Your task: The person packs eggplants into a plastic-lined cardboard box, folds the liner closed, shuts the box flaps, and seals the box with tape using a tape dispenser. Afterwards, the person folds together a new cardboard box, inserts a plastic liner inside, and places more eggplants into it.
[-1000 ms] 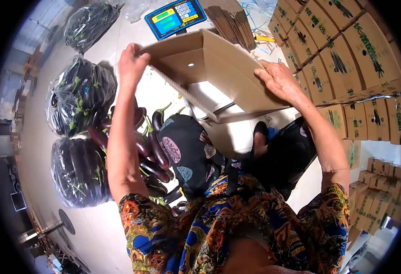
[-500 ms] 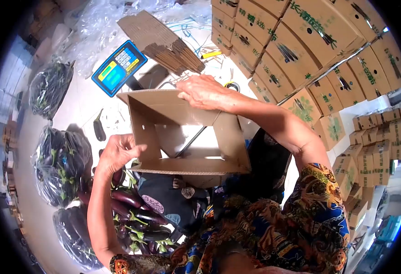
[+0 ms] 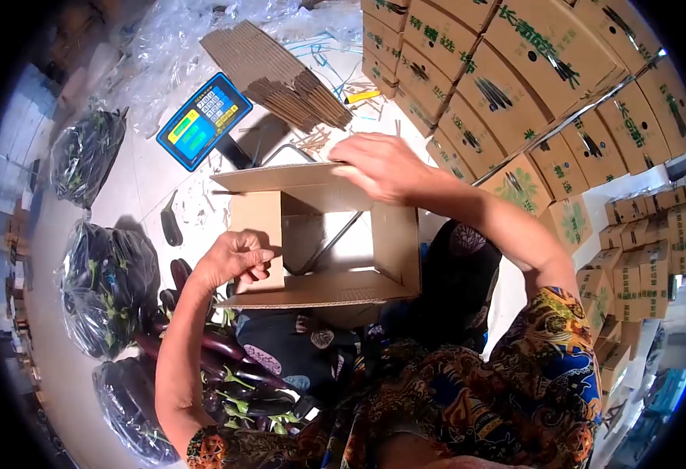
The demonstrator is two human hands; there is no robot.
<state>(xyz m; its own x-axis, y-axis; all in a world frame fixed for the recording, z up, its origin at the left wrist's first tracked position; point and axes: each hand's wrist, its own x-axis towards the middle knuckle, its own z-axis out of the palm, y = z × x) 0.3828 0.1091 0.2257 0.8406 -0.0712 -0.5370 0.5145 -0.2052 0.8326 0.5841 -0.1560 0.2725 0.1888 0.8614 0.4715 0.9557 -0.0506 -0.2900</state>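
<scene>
Left end flap [image 3: 257, 215] of the carton [image 3: 323, 288] now lies folded inward over part of the mouth, versus upright half a second ago; left hand [image 3: 237, 262] shifts from the carton's outer edge onto that flap, right hand [image 3: 378, 168] slides a bit right along the far flap [image 3: 276, 178]. Carton itself barely moves.

Step in hand, as far as I can judge: turning in the carton's flaps. Left end flap is in; far flap and near side stand up, and the middle gapes right through (pale surface and a dark bar visible below). Next move seems to call for keeping the end flap down while the far flap is brought over it, left fingers clear of the fold.

Hands: left is half curled, thumb near the fingertips, knuckles over the folded flap; touching it, apparently, but can't tell if it pinches anything. Right is nearly closed at the far flap's upper edge, fingers over, thumb below, so it seems to have hold of the cardboard.

Carton sits in front of the torso, just above the patterned trousers [image 3: 323, 338]; whether it rests on the lap, can't tell. Loose eggplants [image 3: 222, 367] lie near the left forearm, bagged eggplants [image 3: 107, 289] beyond. Scale display [image 3: 205, 121] and flat cardboard [image 3: 253, 51] past the far side, stacked boxes [image 3: 507, 86] to the right.
</scene>
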